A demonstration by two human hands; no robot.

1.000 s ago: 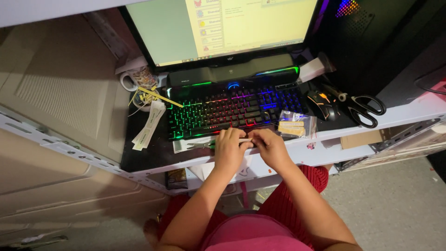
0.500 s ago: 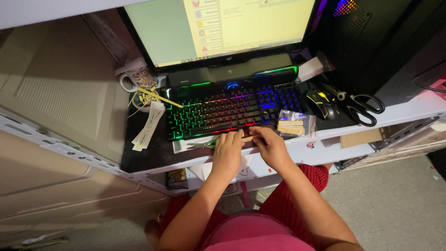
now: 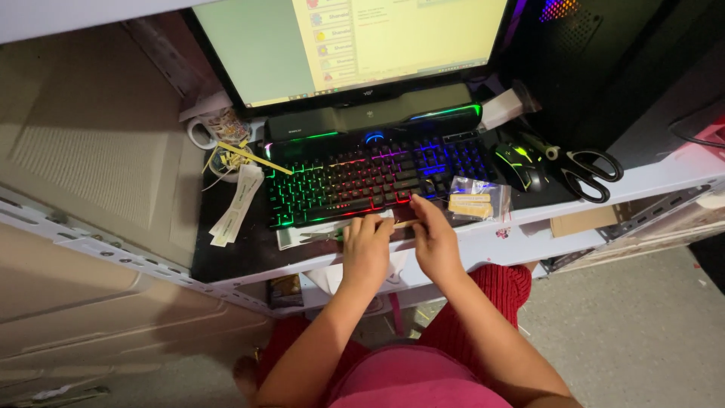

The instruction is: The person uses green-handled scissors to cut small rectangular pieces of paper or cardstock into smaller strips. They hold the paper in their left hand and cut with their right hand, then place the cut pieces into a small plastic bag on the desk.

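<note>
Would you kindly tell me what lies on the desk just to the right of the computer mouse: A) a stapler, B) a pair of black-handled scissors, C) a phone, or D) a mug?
B: a pair of black-handled scissors lies directly right of the computer mouse, near the desk's right end, while the mug sits far off at the left of the keyboard.

A wide monitor [image 3: 355,45] stands at the back of the tabletop [image 3: 226,261], its screen lit pale green on the left and pale yellow on the right, with a column of small coloured icons down the middle. A clear plastic packet [image 3: 476,200] with tan contents lies just right of the keyboard [image 3: 370,177], near the front edge. Long white paper slips [image 3: 236,205] lie left of the keyboard. A small white wrapped pack [image 3: 504,109] sits right of the monitor.
</note>
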